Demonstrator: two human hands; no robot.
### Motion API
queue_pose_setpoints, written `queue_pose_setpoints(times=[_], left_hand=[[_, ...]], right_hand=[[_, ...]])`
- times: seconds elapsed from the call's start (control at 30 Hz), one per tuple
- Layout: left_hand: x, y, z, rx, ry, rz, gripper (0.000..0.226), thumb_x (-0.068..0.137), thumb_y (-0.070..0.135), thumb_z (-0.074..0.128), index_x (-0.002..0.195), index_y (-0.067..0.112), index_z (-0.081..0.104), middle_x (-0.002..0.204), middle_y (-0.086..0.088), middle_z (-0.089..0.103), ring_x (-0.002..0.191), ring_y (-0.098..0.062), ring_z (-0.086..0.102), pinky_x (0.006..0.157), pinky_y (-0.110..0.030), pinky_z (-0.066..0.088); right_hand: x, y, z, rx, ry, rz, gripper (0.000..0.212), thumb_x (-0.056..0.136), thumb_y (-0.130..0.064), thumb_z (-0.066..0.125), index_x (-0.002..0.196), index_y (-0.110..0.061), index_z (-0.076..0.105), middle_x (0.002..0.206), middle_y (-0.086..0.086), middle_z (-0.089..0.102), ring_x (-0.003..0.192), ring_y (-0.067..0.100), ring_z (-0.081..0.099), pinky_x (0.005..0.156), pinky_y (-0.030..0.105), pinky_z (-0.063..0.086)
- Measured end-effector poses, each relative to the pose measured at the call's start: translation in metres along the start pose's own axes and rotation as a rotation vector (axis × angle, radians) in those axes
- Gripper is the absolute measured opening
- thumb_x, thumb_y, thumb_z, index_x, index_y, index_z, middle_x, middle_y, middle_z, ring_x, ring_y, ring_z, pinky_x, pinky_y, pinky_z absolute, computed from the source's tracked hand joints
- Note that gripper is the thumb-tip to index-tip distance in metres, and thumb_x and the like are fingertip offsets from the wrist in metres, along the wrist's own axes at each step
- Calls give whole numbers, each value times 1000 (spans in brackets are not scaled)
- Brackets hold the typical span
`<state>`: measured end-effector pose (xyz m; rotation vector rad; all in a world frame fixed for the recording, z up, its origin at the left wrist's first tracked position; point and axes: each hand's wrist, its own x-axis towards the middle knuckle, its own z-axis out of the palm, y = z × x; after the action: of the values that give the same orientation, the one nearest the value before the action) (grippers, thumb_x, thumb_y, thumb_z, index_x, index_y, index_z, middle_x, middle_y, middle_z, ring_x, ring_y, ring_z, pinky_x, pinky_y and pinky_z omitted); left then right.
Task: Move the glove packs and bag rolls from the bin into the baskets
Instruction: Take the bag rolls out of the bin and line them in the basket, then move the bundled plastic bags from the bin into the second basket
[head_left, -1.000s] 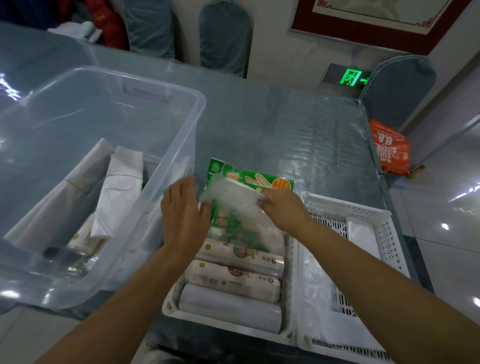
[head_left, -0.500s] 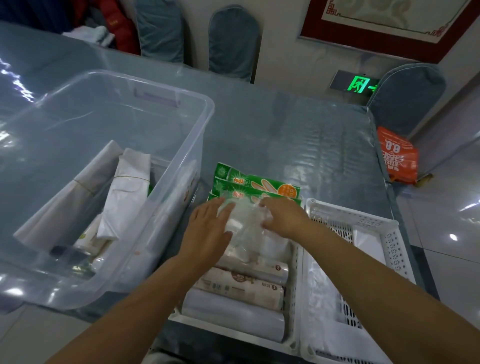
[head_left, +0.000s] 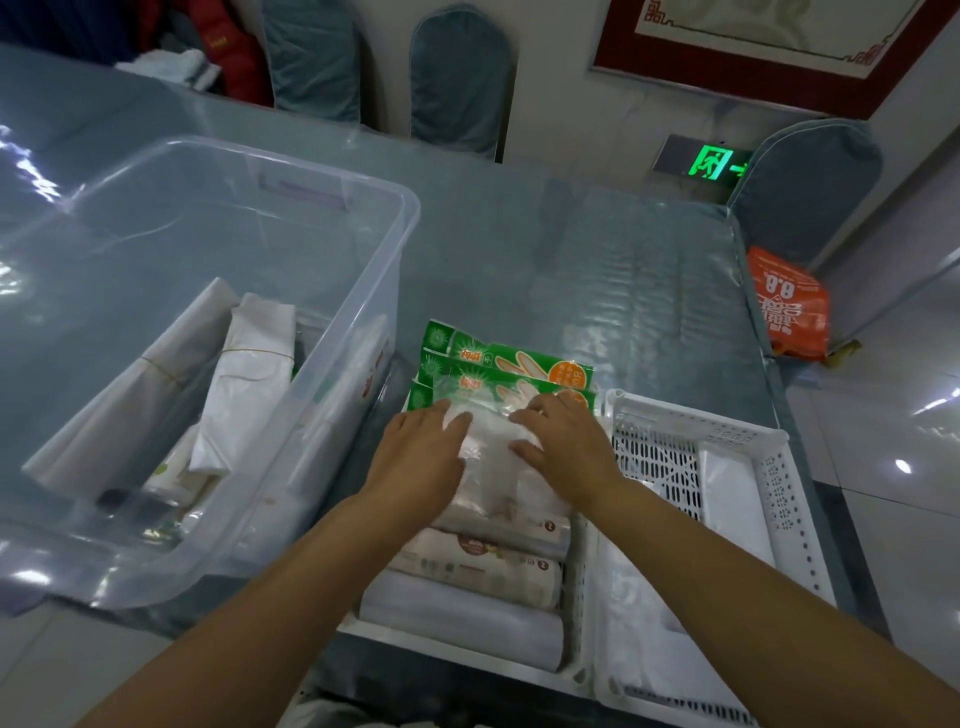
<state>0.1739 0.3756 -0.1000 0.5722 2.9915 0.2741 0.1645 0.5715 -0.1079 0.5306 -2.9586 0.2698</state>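
Both hands lie flat, fingers extended and gripping nothing, on the top glove pack (head_left: 493, 436) in the left basket (head_left: 457, 642): the left hand (head_left: 415, 457) presses its left part, the right hand (head_left: 563, 441) its right part. The pack's long axis runs left to right, across the line of the forearms, so it sits directly beneath and between the hands, neither being nearer. Two more glove packs (head_left: 511, 361) with green headers stand just behind it at the basket's far end; three bag rolls (head_left: 467, 597) lie side by side at the near end, axes likewise left to right. The right basket (head_left: 779, 483), touching the left one, holds white sheet-like items, kind unclear. The clear bin (head_left: 291, 218), to the left on the surface (head_left: 597, 270), holds white banded bag bundles (head_left: 244, 384), well apart from the hands; the left hand appears better placed to reach them.
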Motion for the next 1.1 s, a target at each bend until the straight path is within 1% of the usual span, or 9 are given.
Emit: queue_pose_setpoints(times=[0.1, 0.2, 0.3, 0.43, 0.53, 0.7, 0.83, 0.97, 1.1], left_hand=[[-6, 19, -42, 54, 195, 93, 54, 89, 25, 52, 139, 20, 32, 149, -7, 34, 127, -28, 42, 104, -42, 31], [-11, 18, -94, 85, 339, 117, 41, 86, 17, 54, 126, 20, 48, 130, -4, 55, 111, -27, 55, 93, -41, 39], [-21, -8, -133, 85, 370, 94, 31, 85, 15, 52, 116, 17, 57, 114, -6, 64, 98, -29, 59, 84, -40, 43], [-36, -64, -161, 70, 339, 48, 33, 89, 24, 51, 122, 24, 54, 122, -1, 61, 106, -25, 57, 88, -36, 42], [-46, -114, -173, 103, 304, 3, 33, 90, 28, 50, 123, 27, 55, 122, 0, 61, 108, -25, 55, 85, -33, 39], [-61, -205, -189, 124, 242, -54, 31, 89, 30, 52, 120, 26, 58, 120, 0, 63, 107, -26, 56, 85, -35, 41], [-65, -280, -195, 164, 179, -10, 32, 90, 32, 52, 121, 26, 57, 117, 1, 65, 107, -25, 57, 91, -37, 41], [-63, -337, -191, 188, 147, 95, 34, 88, 34, 54, 121, 27, 57, 118, 2, 65, 115, -21, 53, 100, -35, 31], [-59, -364, -186, 133, 137, 183, 33, 86, 32, 58, 119, 26, 60, 122, 0, 62, 120, -18, 48, 105, -30, 23]], right_hand=[[15, -5, -33, 122, 174, 2, 21, 83, -23, 67, 101, -12, 69, 96, 11, 66, 89, 30, 58, 74, 36, 44], [37, -20, -65, 194, 250, 23, 17, 87, -21, 64, 100, -12, 70, 93, 9, 67, 86, 28, 60, 70, 34, 46], [58, -47, -90, 269, 333, 19, 13, 85, -17, 63, 96, -12, 70, 91, 6, 69, 83, 24, 62, 71, 33, 47], [83, -93, -112, 338, 337, -33, 13, 85, -15, 62, 95, -14, 71, 92, 3, 71, 80, 19, 62, 72, 32, 50], [104, -131, -116, 340, 296, -67, 15, 87, -16, 60, 96, -17, 72, 93, 0, 72, 81, 14, 62, 71, 25, 46], [147, -195, -107, 355, 185, -91, 14, 87, -16, 59, 93, -16, 71, 93, -2, 72, 82, 16, 63, 73, 29, 50], [188, -241, -84, 310, 57, -70, 15, 86, -17, 56, 91, -19, 70, 92, -4, 71, 83, 16, 62, 72, 29, 49], [226, -279, -46, 162, -136, -41, 17, 87, -24, 53, 94, -23, 69, 96, 0, 69, 90, 22, 60, 71, 29, 44], [250, -301, 3, -77, -407, 43, 27, 88, -33, 51, 113, -24, 58, 115, 5, 61, 102, 28, 57, 79, 35, 44]])
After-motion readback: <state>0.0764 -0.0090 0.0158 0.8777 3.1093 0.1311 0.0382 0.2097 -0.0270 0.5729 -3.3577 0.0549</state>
